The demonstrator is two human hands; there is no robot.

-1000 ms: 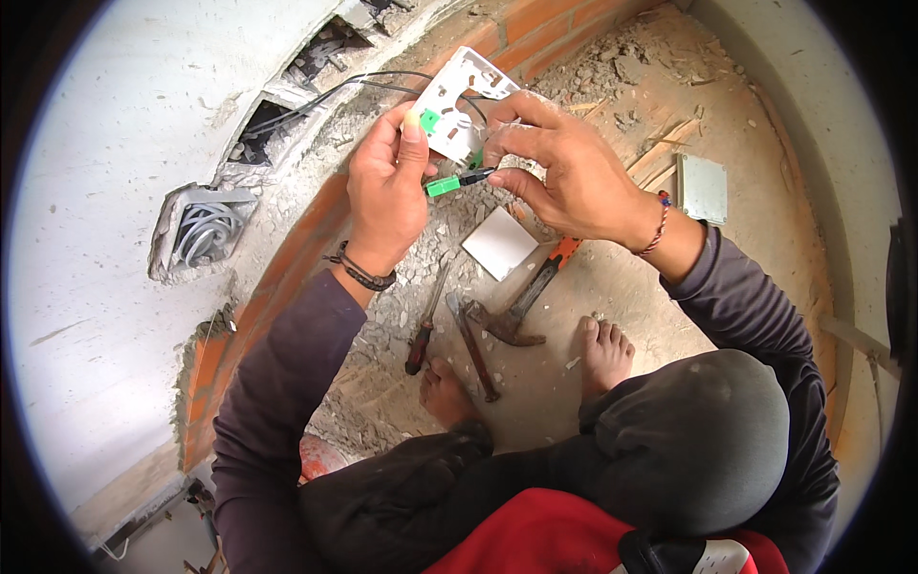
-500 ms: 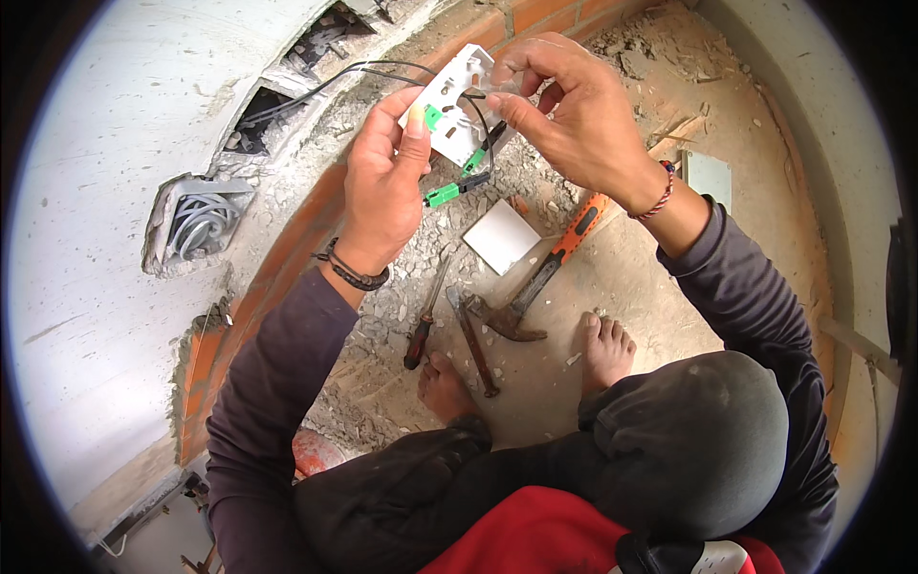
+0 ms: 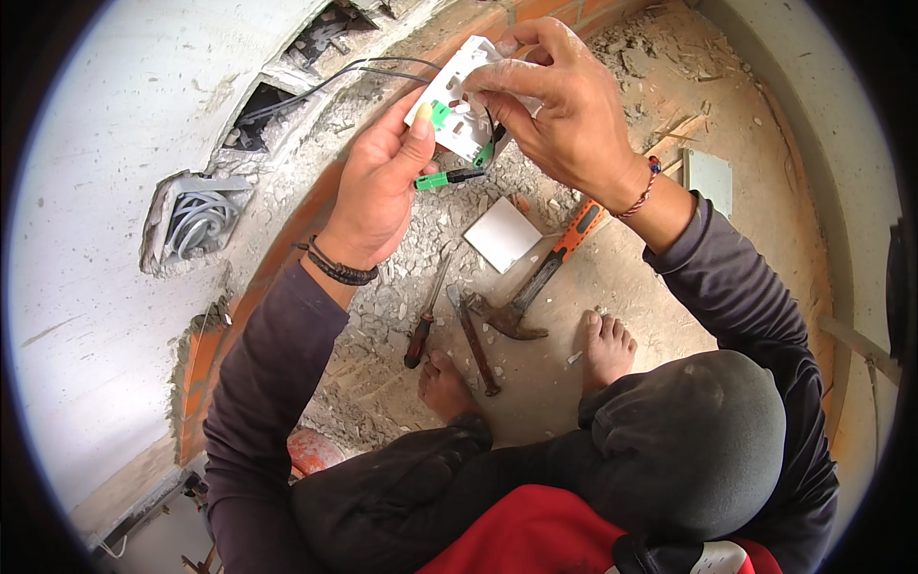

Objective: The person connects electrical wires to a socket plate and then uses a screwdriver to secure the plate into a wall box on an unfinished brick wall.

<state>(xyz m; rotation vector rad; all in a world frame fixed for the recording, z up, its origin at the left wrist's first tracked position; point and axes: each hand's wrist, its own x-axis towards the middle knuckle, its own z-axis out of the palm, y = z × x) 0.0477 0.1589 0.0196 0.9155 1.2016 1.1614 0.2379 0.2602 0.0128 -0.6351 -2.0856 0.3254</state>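
Note:
My left hand (image 3: 382, 172) grips a white plastic fibre wall box (image 3: 459, 122) by its near left edge, thumb on the front. A green adapter (image 3: 440, 114) sits in the box beside that thumb. My right hand (image 3: 559, 100) is at the box's right side, thumb and index finger pinched on a thin black cable (image 3: 491, 124) over its inside. The fingertips partly hide the cable. Two green fibre connectors, one (image 3: 483, 155) against the lower edge and one (image 3: 432, 181) hanging below, have black boots. Dark cables (image 3: 368, 65) run from a wall opening to the box.
On the rubble-strewn floor lie a white square cover (image 3: 502, 235), a claw hammer (image 3: 545, 277), a chisel (image 3: 472, 340) and a screwdriver (image 3: 426, 316). Coiled grey cable (image 3: 203, 220) fills a wall recess at left. A pale plate (image 3: 709, 177) lies at right.
The right hand has shifted left and over the box, its fingers now inside it. Box and left hand have moved slightly; the hanging connector has swung a little up and left.

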